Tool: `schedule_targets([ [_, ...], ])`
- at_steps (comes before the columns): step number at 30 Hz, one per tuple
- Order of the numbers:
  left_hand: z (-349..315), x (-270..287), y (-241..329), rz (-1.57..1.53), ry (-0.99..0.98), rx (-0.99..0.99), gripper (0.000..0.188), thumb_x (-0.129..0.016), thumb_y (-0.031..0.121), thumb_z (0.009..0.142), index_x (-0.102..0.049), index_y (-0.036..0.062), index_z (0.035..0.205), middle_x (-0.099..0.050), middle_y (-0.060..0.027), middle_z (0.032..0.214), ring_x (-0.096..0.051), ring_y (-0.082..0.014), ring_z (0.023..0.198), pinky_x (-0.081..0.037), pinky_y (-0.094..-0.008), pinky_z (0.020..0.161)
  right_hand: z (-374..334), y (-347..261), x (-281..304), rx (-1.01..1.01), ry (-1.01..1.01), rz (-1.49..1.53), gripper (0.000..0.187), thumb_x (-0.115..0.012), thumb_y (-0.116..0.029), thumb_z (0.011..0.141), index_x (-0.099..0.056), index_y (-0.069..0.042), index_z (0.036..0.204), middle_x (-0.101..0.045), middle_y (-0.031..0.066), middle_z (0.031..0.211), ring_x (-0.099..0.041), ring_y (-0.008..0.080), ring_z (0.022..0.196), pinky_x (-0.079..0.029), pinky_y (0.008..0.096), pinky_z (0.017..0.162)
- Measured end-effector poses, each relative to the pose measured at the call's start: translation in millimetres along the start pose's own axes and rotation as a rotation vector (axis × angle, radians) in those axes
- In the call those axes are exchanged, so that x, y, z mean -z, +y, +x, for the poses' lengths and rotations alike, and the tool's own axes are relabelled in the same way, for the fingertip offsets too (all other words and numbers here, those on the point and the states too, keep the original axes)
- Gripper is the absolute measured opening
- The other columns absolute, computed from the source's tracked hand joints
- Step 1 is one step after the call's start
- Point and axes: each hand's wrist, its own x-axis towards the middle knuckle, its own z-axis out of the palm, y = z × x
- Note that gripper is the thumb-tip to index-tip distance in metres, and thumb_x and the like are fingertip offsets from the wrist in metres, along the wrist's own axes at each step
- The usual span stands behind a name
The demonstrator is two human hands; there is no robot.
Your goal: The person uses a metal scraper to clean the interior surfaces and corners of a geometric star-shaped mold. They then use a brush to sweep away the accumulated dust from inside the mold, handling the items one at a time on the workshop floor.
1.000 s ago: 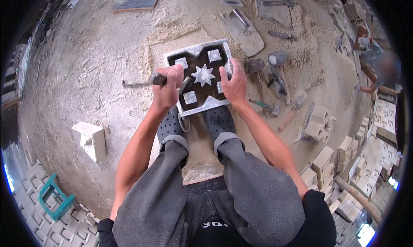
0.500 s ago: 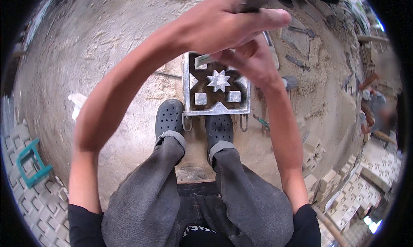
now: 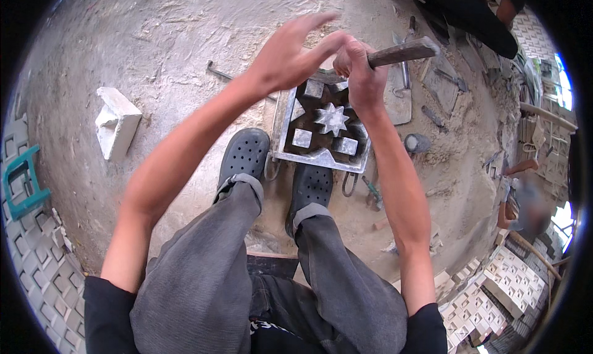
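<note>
My right hand (image 3: 367, 76) is closed round a wooden-handled tool, whose worn handle (image 3: 404, 53) sticks out to the right. The tool's other end is mostly hidden by my hands, so its kind is unclear. My left hand (image 3: 293, 54) hovers beside it with fingers spread, holding nothing I can see. Below both hands lies a square metal mould (image 3: 321, 159), containing an eight-pointed star (image 3: 332, 119), small square blocks (image 3: 302, 138) and triangular pieces along its sides. A wire loop (image 3: 350, 184) hangs from its near edge. My hands cover part of its far side.
My clogs (image 3: 246, 155) stand at the mould's near edge. A pale cast block (image 3: 120, 122) and a teal stool (image 3: 25, 181) are left. Rightward lie a hammer (image 3: 451, 78), a dark cylinder (image 3: 417, 143) and stacked patterned blocks (image 3: 516, 280). Another person's dark-clothed leg (image 3: 469, 20) is far right.
My left hand has drawn back and opened out, away from the dark object near it earlier. My right hand has risen slightly, its tool handle now showing. The view has shifted.
</note>
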Motion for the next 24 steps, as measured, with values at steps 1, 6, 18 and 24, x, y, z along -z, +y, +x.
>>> schedule_targets([
  [1,-20.8,-7.8,-13.1,0.031,0.0,0.158,0.08,-0.056,0.056,0.089,-0.046,-0.0058,0.137,-0.05,-0.0264,0.138,-0.047,-0.0382,0.13,-0.035,-0.0451,0.11,2.0,4.3,4.3,0.002,-0.032,-0.048,0.039,-0.057,-0.018,0.097,-0.047,-0.008,0.06,-0.04,-0.0025,0.056,-0.037,0.0086,0.052,-0.03,0.0289,0.05],
  [6,-111.8,-43.3,-50.6,0.081,-0.21,0.411,0.11,-0.07,0.054,0.079,-0.017,-0.0171,0.144,-0.035,-0.0377,0.142,-0.037,-0.0441,0.135,-0.03,-0.0453,0.113,16.6,4.0,-1.8,0.004,-0.041,-0.115,0.044,-0.057,-0.015,0.095,-0.042,-0.009,0.055,-0.036,-0.0031,0.052,-0.031,0.0087,0.047,-0.026,0.0283,0.048],
  [18,-167.0,-68.9,-42.4,0.291,-0.383,0.346,0.147,-0.084,0.062,0.059,0.006,-0.0171,0.145,-0.02,-0.0407,0.148,-0.03,-0.0492,0.138,-0.031,-0.0458,0.113,1.1,24.9,10.7,0.084,0.031,-0.141,0.039,-0.061,-0.016,0.089,-0.05,-0.007,0.053,-0.045,-0.0061,0.051,-0.04,0.0039,0.046,-0.028,0.0249,0.043],
  [24,-170.6,-58.3,-42.7,0.39,-0.417,0.376,0.15,-0.084,0.064,0.055,0.006,-0.015,0.146,-0.029,-0.0387,0.145,-0.041,-0.0484,0.131,-0.039,-0.0471,0.106,-2.3,-17.8,-12.4,0.062,0.031,-0.005,0.039,-0.062,-0.016,0.089,-0.05,-0.007,0.053,-0.044,-0.0078,0.052,-0.038,0.0026,0.048,-0.026,0.0247,0.044],
])
